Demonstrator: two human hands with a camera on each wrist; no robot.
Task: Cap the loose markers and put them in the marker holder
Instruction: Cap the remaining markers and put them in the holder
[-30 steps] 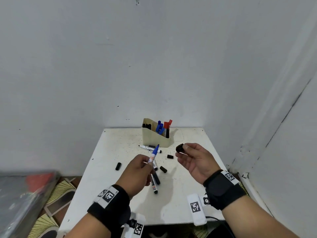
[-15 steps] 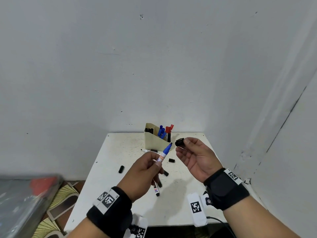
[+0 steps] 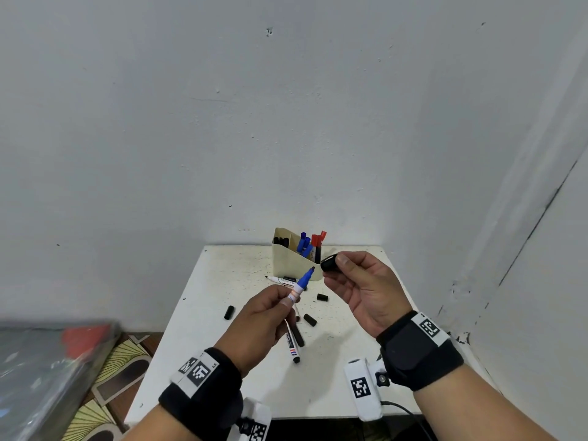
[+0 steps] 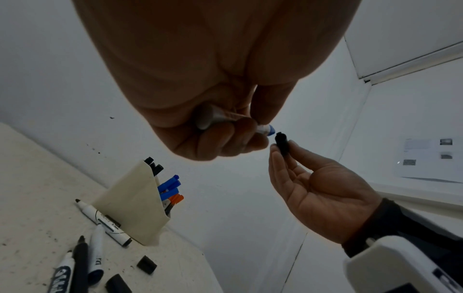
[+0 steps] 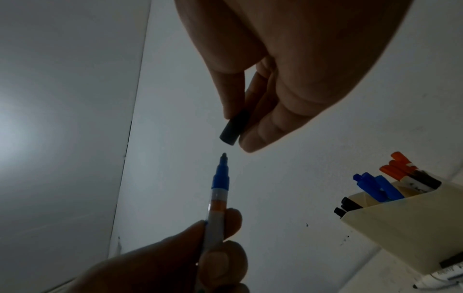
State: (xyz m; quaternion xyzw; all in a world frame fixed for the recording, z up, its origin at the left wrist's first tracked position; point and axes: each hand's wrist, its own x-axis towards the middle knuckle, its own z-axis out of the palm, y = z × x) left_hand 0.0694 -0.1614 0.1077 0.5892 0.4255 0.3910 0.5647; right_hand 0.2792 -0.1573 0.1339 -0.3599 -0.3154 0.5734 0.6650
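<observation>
My left hand [image 3: 270, 313] grips an uncapped blue-tipped marker [image 3: 302, 283], its tip pointing up and right. My right hand [image 3: 356, 281] pinches a black cap [image 3: 329, 263] between thumb and fingers, a short gap from the marker tip. In the right wrist view the cap [image 5: 234, 128] hangs just above the marker [image 5: 220, 178]. The beige marker holder [image 3: 292, 265] stands at the table's back with black, blue and red capped markers in it. Uncapped markers [image 3: 294, 338] and several loose black caps [image 3: 310, 319] lie on the white table [image 3: 222, 281].
Another uncapped marker [image 3: 281, 280] lies against the holder's front. Walls close the table in at the back and right. A grey blurred object [image 3: 47, 370] and a patterned mat [image 3: 127, 370] sit low at the left.
Both hands rose and drew together. The marker tip and the black cap are now almost touching, in front of the holder.
</observation>
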